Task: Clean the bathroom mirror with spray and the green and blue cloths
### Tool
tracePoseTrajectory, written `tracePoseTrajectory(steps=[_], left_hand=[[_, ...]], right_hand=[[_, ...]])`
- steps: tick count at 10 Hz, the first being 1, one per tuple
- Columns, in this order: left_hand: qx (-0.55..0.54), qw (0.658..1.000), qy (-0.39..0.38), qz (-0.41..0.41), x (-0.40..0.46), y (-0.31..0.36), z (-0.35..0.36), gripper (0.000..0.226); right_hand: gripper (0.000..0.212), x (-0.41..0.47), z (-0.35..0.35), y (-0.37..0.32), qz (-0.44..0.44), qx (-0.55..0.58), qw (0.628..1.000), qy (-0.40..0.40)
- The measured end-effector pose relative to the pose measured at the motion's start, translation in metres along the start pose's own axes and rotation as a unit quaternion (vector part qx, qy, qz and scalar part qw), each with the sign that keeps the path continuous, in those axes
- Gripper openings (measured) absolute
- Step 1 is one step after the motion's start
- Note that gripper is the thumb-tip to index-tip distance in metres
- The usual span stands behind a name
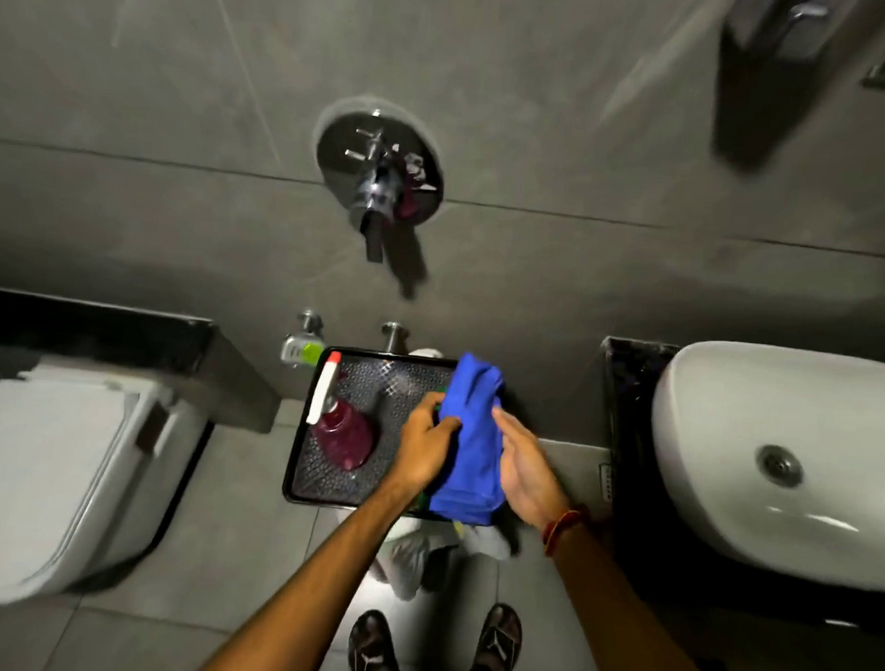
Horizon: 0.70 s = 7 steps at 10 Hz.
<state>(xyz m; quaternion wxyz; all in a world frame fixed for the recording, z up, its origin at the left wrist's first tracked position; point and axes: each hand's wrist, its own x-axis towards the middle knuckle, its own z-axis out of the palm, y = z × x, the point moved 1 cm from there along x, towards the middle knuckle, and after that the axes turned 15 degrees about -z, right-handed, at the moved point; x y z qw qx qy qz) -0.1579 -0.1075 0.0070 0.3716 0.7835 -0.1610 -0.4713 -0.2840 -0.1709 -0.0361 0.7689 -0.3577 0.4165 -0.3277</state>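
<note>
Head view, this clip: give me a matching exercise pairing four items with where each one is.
Items:
1. blue cloth
2. spray bottle
3. toilet
4. washbasin

Places:
A. at the right edge of the view
B. lying on its side on the black tray
C. held between the left hand and right hand
D. at the left edge, lid shut

Pairs: 1-C, 2-B, 3-D, 4-A
</note>
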Motion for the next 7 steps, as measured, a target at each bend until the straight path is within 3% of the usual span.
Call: tracePoseTrajectory(steps=[1,2,3,4,6,7], left_hand=[[0.035,0.995,0.061,-0.074,0.019,-0.036,-0.022,0.027],[0.073,0.988,0.104,-0.083,0.039,-0.05,-0.037,0.045],[0.177,0.977,0.094,-0.071,0.047,-0.052,-0.033,0.071],[0.264,0.959,0.088,-0.053,0.04,-0.045,-0.024,0.08],[0.261,0.957,0.097,0.078,0.014,0.054,-0.048,0.055],[0.244,0.944,0.114,0.189,-0.009,0.14,-0.066,0.061]], right_hand=[[0.048,0.008,0.016,0.037,0.059,-0.042,0.997,0.002],[0.046,0.021,0.041,0.055,0.087,-0.084,0.993,-0.008],[0.051,0.03,0.06,0.06,0.082,-0.119,0.989,0.003],[0.053,0.033,0.068,0.048,0.055,-0.164,0.984,0.043],[0.041,0.036,0.089,-0.054,-0.067,-0.247,0.965,0.051],[0.038,0.022,0.121,-0.158,-0.207,-0.237,0.949,0.021]])
